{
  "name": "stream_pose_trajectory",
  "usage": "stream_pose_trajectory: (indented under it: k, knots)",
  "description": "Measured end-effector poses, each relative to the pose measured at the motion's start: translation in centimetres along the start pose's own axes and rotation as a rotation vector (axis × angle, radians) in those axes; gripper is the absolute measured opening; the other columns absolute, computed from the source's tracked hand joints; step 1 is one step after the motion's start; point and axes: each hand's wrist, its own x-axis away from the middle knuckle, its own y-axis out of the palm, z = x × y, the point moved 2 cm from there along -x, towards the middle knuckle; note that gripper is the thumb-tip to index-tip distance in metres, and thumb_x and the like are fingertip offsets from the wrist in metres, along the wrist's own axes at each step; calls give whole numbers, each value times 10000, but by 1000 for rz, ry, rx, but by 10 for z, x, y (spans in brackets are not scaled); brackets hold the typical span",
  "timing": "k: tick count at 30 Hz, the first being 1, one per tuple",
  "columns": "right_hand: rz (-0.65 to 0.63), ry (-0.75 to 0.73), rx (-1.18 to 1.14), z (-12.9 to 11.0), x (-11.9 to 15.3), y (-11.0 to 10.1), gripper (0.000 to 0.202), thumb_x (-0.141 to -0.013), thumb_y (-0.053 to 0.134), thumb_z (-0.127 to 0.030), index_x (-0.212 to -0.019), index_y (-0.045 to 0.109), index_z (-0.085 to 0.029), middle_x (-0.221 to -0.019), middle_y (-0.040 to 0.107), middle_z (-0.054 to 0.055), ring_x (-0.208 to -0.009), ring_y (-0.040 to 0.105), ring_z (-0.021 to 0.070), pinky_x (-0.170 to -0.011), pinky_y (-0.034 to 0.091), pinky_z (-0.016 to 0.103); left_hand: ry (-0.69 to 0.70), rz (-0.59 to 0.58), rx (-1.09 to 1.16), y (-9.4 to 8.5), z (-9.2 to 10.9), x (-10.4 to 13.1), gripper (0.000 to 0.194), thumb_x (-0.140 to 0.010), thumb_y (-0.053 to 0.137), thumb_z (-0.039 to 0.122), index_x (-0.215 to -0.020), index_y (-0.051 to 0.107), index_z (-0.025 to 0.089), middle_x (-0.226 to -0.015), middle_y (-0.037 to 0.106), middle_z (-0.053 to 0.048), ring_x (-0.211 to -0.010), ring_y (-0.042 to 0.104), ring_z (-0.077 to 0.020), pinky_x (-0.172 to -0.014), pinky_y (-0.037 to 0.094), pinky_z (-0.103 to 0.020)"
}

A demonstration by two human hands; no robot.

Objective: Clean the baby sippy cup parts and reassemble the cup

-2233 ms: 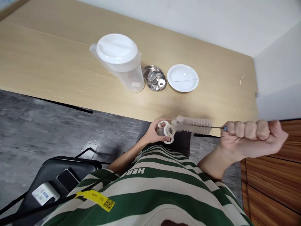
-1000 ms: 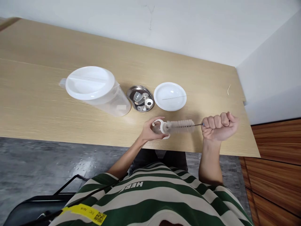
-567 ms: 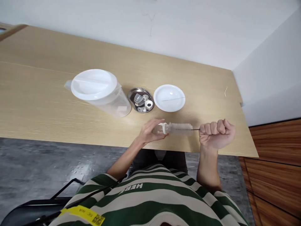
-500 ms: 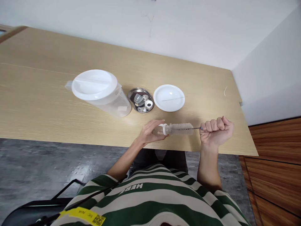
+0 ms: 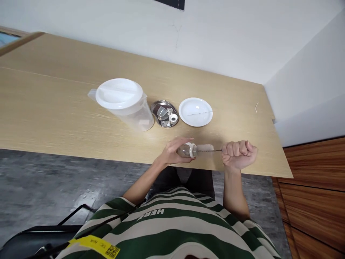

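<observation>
My left hand is wrapped round a small clear baby bottle with a white ring at its neck, lying sideways with its mouth to the right. A bottle brush with pale bristles sits partly inside the bottle; part of the bristles and the twisted wire stem show outside. My right hand is closed in a fist round the brush's handle, which the fingers hide. Beyond the hands, a steel kidney-shaped tray holds small clear and white bottle parts.
A white plate with a thin straight wire-like brush across it lies right of the tray. A lidded plastic pitcher stands to the left. A thin white strip rests far right on the wooden table.
My right hand has moved left, pushing the brush deeper into the bottle, so less bristle shows outside. My left hand keeps its hold. The camera view has shifted slightly.
</observation>
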Motion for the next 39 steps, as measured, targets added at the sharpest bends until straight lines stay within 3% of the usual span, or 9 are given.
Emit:
stream_pose_trajectory:
  k: [3,12,17,20,22,27,31,35,39]
  knots:
    - [-18,25,-18,-2,-2,2,515,-902,496,-331,-538,149,-219,-406,50,-92,-364,11,81,-351,184,229,-58,-19,26,-2,5,-2,720,-616,907,438,-1244,671,177,-1070,769,-100,-862,742,-230,-823,601,-343]
    - [-261,0,-126,-16,3,17,477,-947,374,-296,-535,145,-230,-399,63,-79,-327,-12,85,-340,78,278,-378,-281,274,-23,21,-7,757,-564,922,389,-1247,692,157,-1036,748,-59,-864,709,-181,-801,575,-249]
    - [-126,-100,-55,-39,4,0,486,-951,389,-298,-528,159,-236,-402,40,-95,-335,-46,69,-329,52,258,-365,-242,227,-44,14,3,704,-573,922,377,-1198,699,144,-1084,741,-72,-868,705,-179,-819,580,-261]
    - [5,-310,-63,-76,6,-21,466,-963,323,-247,-536,134,-238,-441,14,-100,-381,-102,54,-333,50,236,-411,-102,95,-60,-2,15,654,-585,926,408,-1137,706,135,-1022,743,-72,-838,703,-185,-783,582,-274]
    - [72,-328,-62,-92,6,-30,464,-976,281,-254,-547,105,-233,-480,-4,-87,-422,-120,62,-345,58,241,-410,1,40,-64,-10,21,689,-572,940,437,-1143,697,138,-1037,742,-83,-863,706,-200,-822,584,-304]
    - [22,-273,54,-66,-1,-16,504,-932,487,-409,-510,281,-226,-468,65,-90,-387,23,67,-358,167,246,-335,136,167,-36,-17,21,813,-535,957,514,-1201,657,157,-1111,722,-112,-999,707,-253,-938,570,-386]
    - [245,-305,195,-36,-3,-15,299,-835,656,-408,-685,502,-201,-590,279,-72,-492,308,79,-511,370,234,-398,292,320,-12,-25,22,951,-504,977,500,-1297,567,171,-1102,705,-102,-1012,704,-256,-926,568,-400]
    - [442,-416,360,-38,3,-49,305,-856,701,-431,-760,518,-205,-771,441,-29,-732,520,108,-736,484,268,-444,361,409,1,-35,31,1037,-448,1001,470,-1321,523,177,-1069,689,-79,-976,699,-239,-889,567,-375]
    - [671,-510,467,-53,18,-98,266,-921,674,-426,-810,547,-220,-856,514,-36,-806,563,91,-727,500,215,-459,426,418,10,-43,35,948,-465,995,469,-1257,558,183,-1088,670,-77,-982,689,-228,-878,561,-358]
